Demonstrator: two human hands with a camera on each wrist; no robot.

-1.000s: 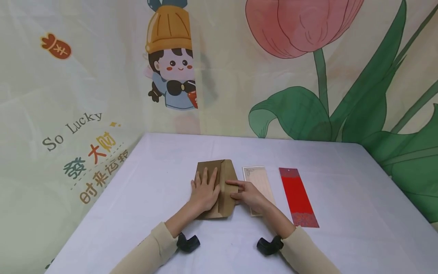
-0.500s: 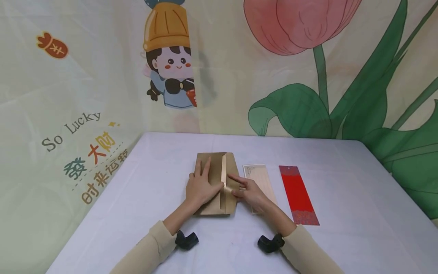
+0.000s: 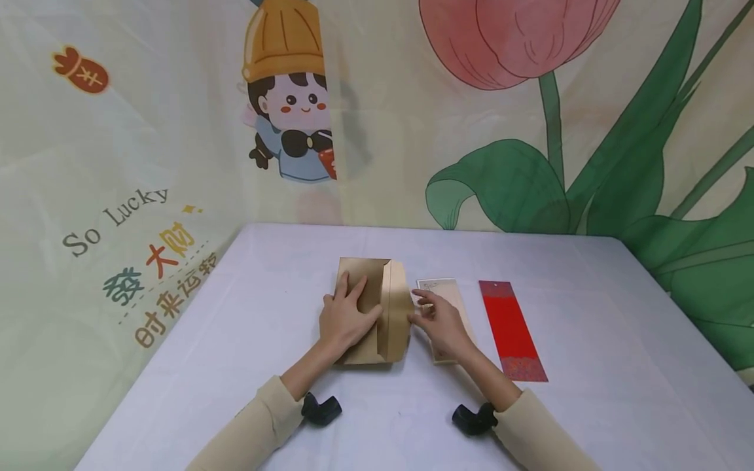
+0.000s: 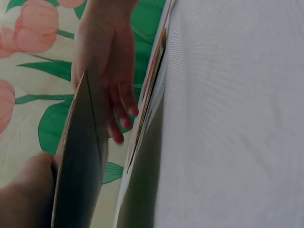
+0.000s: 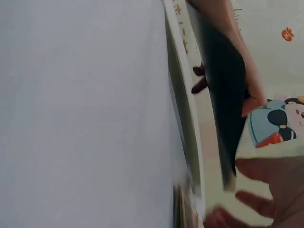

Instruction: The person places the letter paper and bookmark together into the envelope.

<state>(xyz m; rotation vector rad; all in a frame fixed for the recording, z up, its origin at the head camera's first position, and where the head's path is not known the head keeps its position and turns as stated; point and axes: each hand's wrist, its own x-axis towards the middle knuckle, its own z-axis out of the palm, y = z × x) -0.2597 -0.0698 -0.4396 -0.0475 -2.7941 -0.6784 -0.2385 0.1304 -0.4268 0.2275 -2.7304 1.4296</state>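
Observation:
A brown kraft-paper envelope, its flap to the right, is held above the white table in the head view. My left hand holds it: thumb and two fingers lie across the upper face, and the right wrist view shows other fingers on the table side. My right hand is beside the flap's right edge with loosely bent fingers; its thumb is at the edge, and touching cannot be made out. Seen from the left wrist, the envelope stands edge-on, with the right hand behind it, fingers extended.
A pale lined card lies under the right hand, partly covered. Right of it is a red bookmark with a small hole at its top. A white cloth covers the table; a printed backdrop hangs behind.
My right hand has let go of the flap and drawn slightly right. My left hand's fingers, spread flat earlier, now grip the envelope, which has shifted slightly away from me.

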